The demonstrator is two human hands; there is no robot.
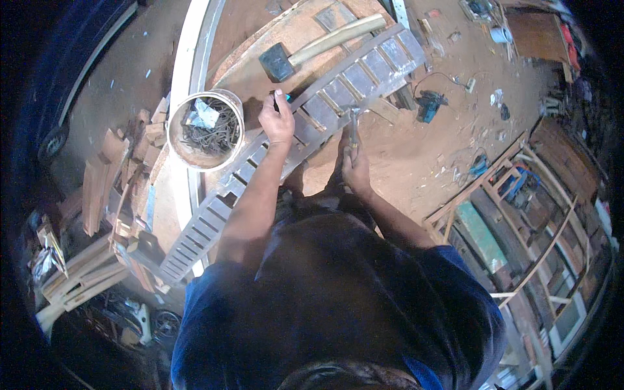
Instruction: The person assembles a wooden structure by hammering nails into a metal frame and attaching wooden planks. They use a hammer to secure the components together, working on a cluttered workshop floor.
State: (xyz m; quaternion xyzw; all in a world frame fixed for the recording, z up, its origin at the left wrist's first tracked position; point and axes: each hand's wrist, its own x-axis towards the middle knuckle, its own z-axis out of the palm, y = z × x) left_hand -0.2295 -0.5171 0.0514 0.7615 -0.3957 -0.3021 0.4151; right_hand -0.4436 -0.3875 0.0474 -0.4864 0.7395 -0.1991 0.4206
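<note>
My right hand (356, 171) is closed around the handle of a hammer (355, 127), its head over the near edge of a long grey slatted panel (318, 109). The panel runs slantwise across the work surface, with a row of slots along it. Above the panel, my left hand (277, 122) is closed on a small dark thing (279, 101) with a teal spot; its kind I cannot make out. Just beyond the left hand lies a mallet (276, 63) with a black block head and a pale wooden handle.
Left of my left hand stands a white bucket (171, 144) of dark, thin pieces, with a crumpled pale wrapper on top. Offcuts of wood (104, 172) are piled farther left. A dark green power tool (429, 106) lies on the floor at right, above a wooden frame (478, 179).
</note>
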